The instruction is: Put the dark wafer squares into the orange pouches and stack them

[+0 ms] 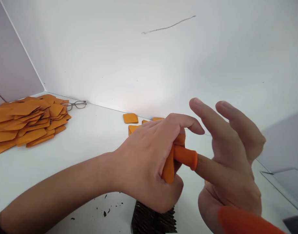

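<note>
My left hand is closed around an orange piece, gripping it together with the orange rubber cot on my right forefinger. My right hand is spread, its other fingers stretched up and apart, the forefinger poking into my left hand's grip. Another orange cot covers my right thumb at the lower right. Below my hands stands a dark stack of thin black pieces.
A big heap of orange flat pieces lies at the far left of the white table. Spectacles rest behind it by the wall. A few loose orange pieces lie mid-table. Black crumbs dot the near surface. A clear tray sits right.
</note>
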Tool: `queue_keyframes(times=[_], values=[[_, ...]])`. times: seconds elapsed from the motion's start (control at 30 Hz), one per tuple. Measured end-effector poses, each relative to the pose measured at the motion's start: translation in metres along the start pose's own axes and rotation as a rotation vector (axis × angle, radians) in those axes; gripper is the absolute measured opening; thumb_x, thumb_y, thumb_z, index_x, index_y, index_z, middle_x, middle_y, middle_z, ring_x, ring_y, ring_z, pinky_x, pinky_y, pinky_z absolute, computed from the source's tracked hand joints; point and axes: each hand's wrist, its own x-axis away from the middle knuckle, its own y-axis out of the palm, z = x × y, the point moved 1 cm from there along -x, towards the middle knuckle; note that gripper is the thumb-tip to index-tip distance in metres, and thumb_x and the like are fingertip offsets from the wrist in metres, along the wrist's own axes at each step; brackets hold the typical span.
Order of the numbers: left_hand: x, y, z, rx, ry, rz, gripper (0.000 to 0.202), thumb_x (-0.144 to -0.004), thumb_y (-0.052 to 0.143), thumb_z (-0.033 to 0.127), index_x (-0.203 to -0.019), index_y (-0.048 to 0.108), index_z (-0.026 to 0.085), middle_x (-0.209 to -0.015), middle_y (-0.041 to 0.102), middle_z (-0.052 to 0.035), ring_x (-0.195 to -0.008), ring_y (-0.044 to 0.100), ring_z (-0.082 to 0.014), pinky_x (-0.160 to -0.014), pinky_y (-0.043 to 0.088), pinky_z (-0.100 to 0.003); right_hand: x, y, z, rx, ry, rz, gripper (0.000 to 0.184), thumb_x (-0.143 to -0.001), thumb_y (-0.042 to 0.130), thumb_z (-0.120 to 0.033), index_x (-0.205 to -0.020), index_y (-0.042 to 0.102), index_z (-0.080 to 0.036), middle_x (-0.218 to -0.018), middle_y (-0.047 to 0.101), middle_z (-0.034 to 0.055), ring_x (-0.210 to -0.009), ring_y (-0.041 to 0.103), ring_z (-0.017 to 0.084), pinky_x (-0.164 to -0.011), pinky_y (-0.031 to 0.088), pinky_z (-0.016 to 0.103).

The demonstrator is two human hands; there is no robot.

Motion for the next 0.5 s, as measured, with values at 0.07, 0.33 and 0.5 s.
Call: queue_keyframes(times=[0.07, 0.33, 0.5], values=[[0.001, 0.0, 0.001, 0.031, 0.057, 0.019, 0.063, -0.063, 0.048, 0.008, -0.123, 0.035, 0.023, -0.086, 0.048, 0.0015, -0.067, 0.047, -0.0112, -0.061, 0.044, -0.031, 0.001, -0.003, -0.003, 0.007, -0.012, -0.035, 0.042, -0.108, 0.022, -0.035, -0.081, 0.052, -0.021, -0.167, 0.024, -0.0086, -0.156, 0.014, 0.032, -0.125, 0.012, 0.062], [0.0, 0.0, 0.003, -0.096, 0.17, 0.023, 0.062, -0.07, 0.049, 0.0, -0.126, 0.034, 0.023, -0.098, 0.052, -0.0018, -0.072, 0.047, -0.0116, -0.061, 0.041, -0.029, 0.001, -0.008, 0.003, 0.024, -0.057, -0.108, 0.041, -0.108, 0.019, -0.034, -0.09, 0.054, -0.021, -0.166, 0.027, -0.0013, -0.156, 0.017, 0.032, -0.128, 0.022, 0.055], [0.002, 0.006, -0.005, -0.032, 0.116, 0.141, 0.068, -0.068, 0.051, 0.002, -0.129, 0.034, 0.027, -0.092, 0.05, 0.0003, -0.078, 0.051, -0.0146, -0.064, 0.043, -0.029, -0.007, -0.01, 0.005, 0.016, -0.098, -0.206, 0.051, -0.106, 0.026, -0.058, -0.087, 0.055, -0.021, -0.161, 0.034, 0.0084, -0.154, 0.023, 0.031, -0.128, 0.029, 0.054]])
